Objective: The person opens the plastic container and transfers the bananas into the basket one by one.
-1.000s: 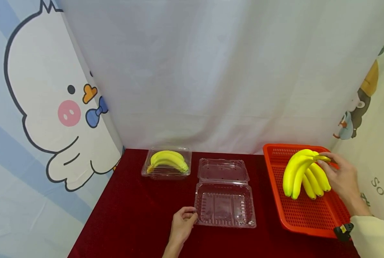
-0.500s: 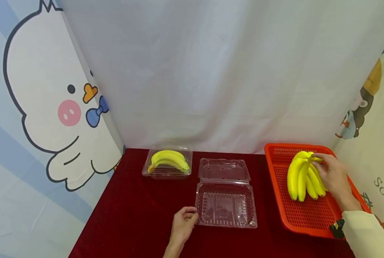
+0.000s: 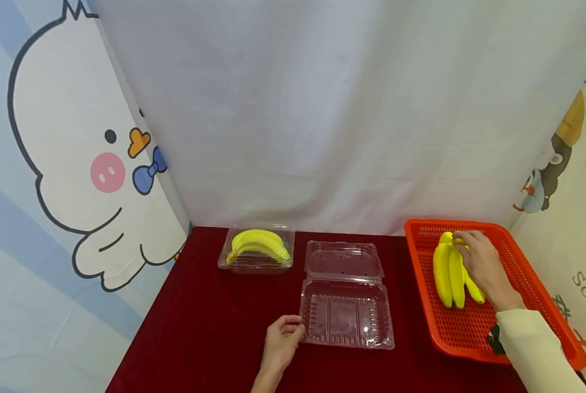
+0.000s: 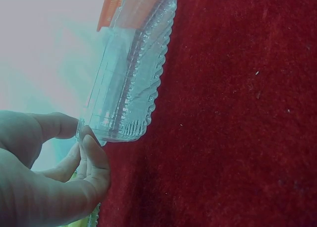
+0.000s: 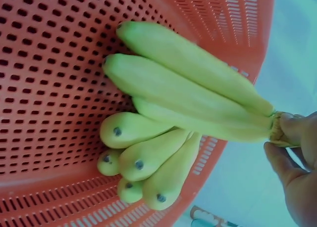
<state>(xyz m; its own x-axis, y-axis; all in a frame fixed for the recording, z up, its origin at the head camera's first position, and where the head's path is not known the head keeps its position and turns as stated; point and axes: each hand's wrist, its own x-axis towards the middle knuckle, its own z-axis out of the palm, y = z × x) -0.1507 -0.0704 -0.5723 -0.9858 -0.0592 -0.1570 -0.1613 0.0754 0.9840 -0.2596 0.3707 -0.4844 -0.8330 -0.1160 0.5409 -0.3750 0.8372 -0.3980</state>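
Note:
My right hand (image 3: 484,266) pinches the stem of a bunch of bananas (image 3: 449,275) over the red basket. In the right wrist view that bunch (image 5: 188,86) slants across the basket, its stem between thumb and fingers. More bananas (image 5: 148,160) show beside and below it, tips toward the camera; whether they belong to the same bunch I cannot tell. With thumb and fingers, my left hand (image 3: 282,343) pinches the near left rim of a clear plastic clamshell box (image 3: 347,316), which lies unfolded on the table. The left wrist view shows the box's ribbed side (image 4: 131,73) and the gripped corner.
A second clear clamshell box (image 3: 229,261), with bananas (image 3: 258,244) inside, sits at the back left. The red perforated basket (image 3: 422,311) fills the right side of the dark red tablecloth (image 3: 214,333). A pale curtain (image 3: 297,120) hangs behind, with printed cloths at both sides.
My right hand has moved left with the bananas, which now appear further left in the basket. The left hand stays at the box rim.

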